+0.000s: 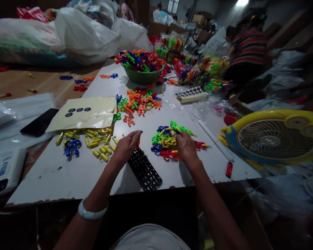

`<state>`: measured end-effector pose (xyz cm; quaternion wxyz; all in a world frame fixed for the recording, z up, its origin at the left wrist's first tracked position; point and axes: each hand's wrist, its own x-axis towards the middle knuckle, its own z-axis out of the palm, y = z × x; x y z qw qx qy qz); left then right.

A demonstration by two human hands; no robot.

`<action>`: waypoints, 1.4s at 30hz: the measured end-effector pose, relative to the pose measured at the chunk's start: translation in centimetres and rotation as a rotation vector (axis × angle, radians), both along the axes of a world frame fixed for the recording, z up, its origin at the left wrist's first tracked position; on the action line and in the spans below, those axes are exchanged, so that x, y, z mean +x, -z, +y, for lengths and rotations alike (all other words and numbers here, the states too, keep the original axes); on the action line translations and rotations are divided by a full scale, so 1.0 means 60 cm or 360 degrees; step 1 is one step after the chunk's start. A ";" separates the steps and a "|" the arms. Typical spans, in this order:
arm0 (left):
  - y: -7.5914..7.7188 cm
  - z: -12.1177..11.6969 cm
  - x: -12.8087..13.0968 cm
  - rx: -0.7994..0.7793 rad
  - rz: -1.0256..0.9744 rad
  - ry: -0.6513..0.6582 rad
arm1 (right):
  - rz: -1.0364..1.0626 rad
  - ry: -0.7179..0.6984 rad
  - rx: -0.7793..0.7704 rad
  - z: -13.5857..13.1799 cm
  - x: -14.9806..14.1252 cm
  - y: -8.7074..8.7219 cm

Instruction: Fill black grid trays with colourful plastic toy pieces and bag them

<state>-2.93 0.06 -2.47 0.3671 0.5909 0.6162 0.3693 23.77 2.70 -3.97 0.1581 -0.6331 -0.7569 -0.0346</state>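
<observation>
My left hand [126, 149] is closed in a pinch, with a small red plastic piece [137, 144] showing below its fingertips. Under and beside it lies a black sheet with rows of round stickers [146, 172]. My right hand [186, 147] has its fingers curled at the edge of a pile of coloured plastic figures [163, 140] in green, blue, yellow and red. What those fingers grip is hidden. Left of my left hand are several small yellow tubes [101, 140] and a few blue figures [72, 146].
A green bowl [143, 75] heaped with figures stands behind a loose orange pile [141, 100]. A yellow fan [271, 139] and a red lighter [229, 170] are at the right. A cream sticker sheet [86, 114] and a phone [39, 122] lie left. A person [250, 48] is behind.
</observation>
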 end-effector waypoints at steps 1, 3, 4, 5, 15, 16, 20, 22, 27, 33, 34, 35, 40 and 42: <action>-0.001 -0.002 0.001 -0.0001 -0.0029 -0.0019 | 0.0067 -0.0029 -0.0013 -0.001 -0.001 0.006; -0.004 -0.006 0.003 0.0007 -0.0100 -0.0033 | 0.0377 -0.0073 -0.0025 -0.011 -0.025 0.023; -0.004 -0.008 0.004 0.0012 -0.0134 -0.0033 | 0.0617 -0.0088 -0.0070 -0.019 -0.047 0.034; -0.005 -0.009 0.004 0.0015 -0.0167 -0.0033 | 0.0899 -0.0113 -0.0170 -0.030 -0.072 0.044; -0.014 -0.012 0.003 -0.0058 -0.0287 -0.0016 | 0.1634 -0.0216 -0.0732 -0.095 -0.258 0.088; -0.015 -0.013 0.002 -0.0058 -0.0284 -0.0004 | 0.1509 -0.0205 -0.0672 -0.095 -0.262 0.086; -0.016 -0.017 0.004 -0.0074 -0.0190 0.0070 | 0.0989 -0.0182 -0.0565 -0.095 -0.290 0.080; -0.014 -0.019 0.006 -0.0086 -0.0026 0.0097 | 0.0800 -0.0218 -0.0609 -0.095 -0.296 0.073; -0.008 -0.017 0.006 -0.0073 0.0143 0.0068 | 0.0822 -0.0312 -0.0390 -0.078 -0.189 0.038; -0.008 -0.012 0.006 -0.0035 0.0107 0.0045 | 0.0126 0.0292 -0.0093 -0.022 -0.021 0.033; -0.007 -0.012 0.006 -0.0040 0.0091 0.0031 | 0.0122 0.0247 -0.0107 -0.015 -0.012 0.038; -0.007 -0.012 0.006 -0.0044 0.0067 0.0020 | 0.0135 0.0196 -0.0113 -0.011 -0.008 0.043; -0.004 -0.010 0.004 -0.0036 -0.0041 0.0019 | 0.0622 0.0163 -0.0129 -0.004 -0.031 0.055; -0.005 -0.009 0.004 -0.0040 -0.0042 0.0008 | 0.1162 0.0134 -0.0265 -0.005 -0.056 0.057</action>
